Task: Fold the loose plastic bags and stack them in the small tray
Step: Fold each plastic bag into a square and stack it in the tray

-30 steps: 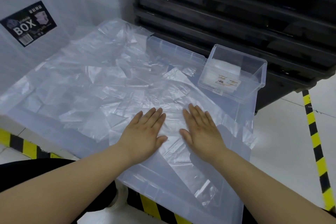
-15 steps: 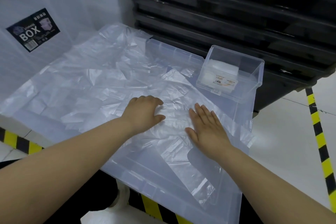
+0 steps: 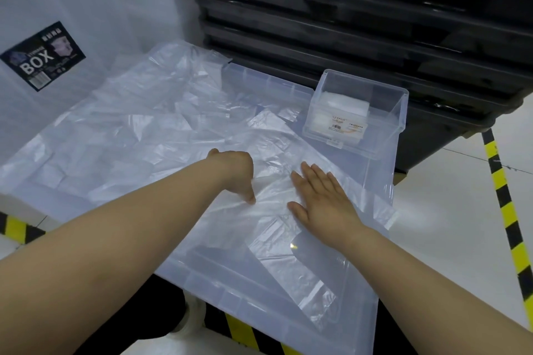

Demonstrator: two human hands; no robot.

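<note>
A clear plastic bag [image 3: 277,242] lies spread on the translucent lid [image 3: 219,291] in front of me. My right hand [image 3: 323,199] lies flat on it, fingers straight, palm down. My left hand [image 3: 233,170] sits just left of it with fingers curled and thumb pointing down, pinching the bag's far part. A heap of loose clear bags [image 3: 138,130] covers the lid's left and far side. The small clear tray [image 3: 357,112] stands at the far right and holds a folded white bag stack [image 3: 343,104].
Black stacked crates [image 3: 360,23] rise behind the tray. A large white storage box with a "BOX" label [image 3: 43,56] stands at the left. Yellow-black floor tape [image 3: 507,210] runs along the right, with white floor beyond the lid's right edge.
My left hand went from flat on the bag to curled, taking hold of the bag's far part. My right hand stayed flat, shifting slightly right.
</note>
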